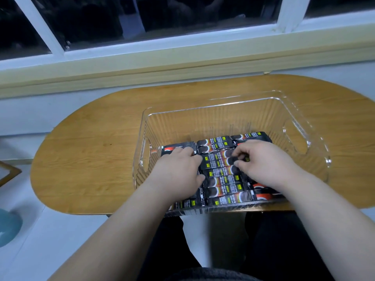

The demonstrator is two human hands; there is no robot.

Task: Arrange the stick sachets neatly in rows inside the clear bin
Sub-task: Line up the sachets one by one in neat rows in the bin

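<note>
Left hand [178, 169] flat, right hand [263, 161] pinching stick sachets [221, 173] lying crosswise in bin [203, 120].

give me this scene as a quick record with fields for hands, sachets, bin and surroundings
table: oval, wood grain
window: behind the table, white frame, dark glass
clear bin: ribbed walls, handle cutouts at both ends, sits on the table
stick sachets: black, lying flat in rows inside the clear bin
left hand: rests on the left row of stick sachets; grip unclear
right hand: fingers curled, pinching a sachet in the middle row
</note>
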